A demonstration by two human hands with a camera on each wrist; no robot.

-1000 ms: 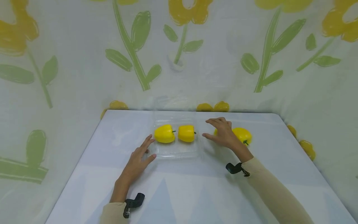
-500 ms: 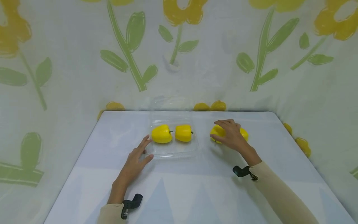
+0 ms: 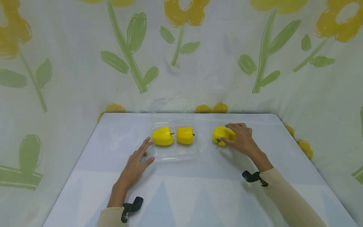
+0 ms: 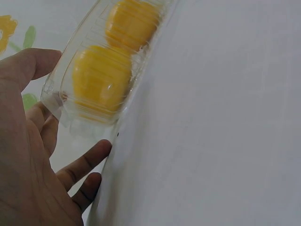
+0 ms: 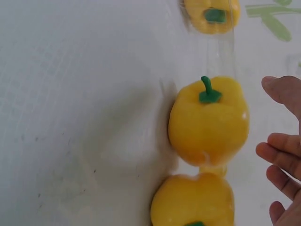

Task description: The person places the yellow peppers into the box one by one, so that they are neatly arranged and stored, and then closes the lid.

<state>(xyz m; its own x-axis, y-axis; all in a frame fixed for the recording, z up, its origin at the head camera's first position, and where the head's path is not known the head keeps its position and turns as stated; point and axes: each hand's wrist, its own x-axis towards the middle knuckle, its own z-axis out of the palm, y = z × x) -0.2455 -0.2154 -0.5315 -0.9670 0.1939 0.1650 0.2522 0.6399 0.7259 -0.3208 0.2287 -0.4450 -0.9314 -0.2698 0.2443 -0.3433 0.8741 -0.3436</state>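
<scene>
Two yellow bell peppers, one left (image 3: 162, 136) and one right (image 3: 185, 136), lie in a clear plastic clamshell box (image 3: 173, 154) with its lid raised. My left hand (image 3: 135, 162) rests at the box's left side, fingers spread; the left wrist view shows the thumb (image 4: 44, 63) right at its edge. My right hand (image 3: 242, 138) hovers by two more yellow bell peppers right of the box, thumb and fingers spread. One pepper (image 5: 209, 122) shows its green stem; the other (image 5: 195, 200) lies beside it, partly hidden behind my hand in the head view.
The peppers and box stand on a white table (image 3: 181, 195) with pale blue triangles. A curtain (image 3: 210, 82) printed with yellow flowers and green leaves hangs behind the table's far edge. Each wrist carries a small black camera (image 3: 133, 205).
My right hand has moved right, from beside the box across the loose peppers, uncovering the nearer one. My left hand keeps its place at the box; the head view has shifted slightly.
</scene>
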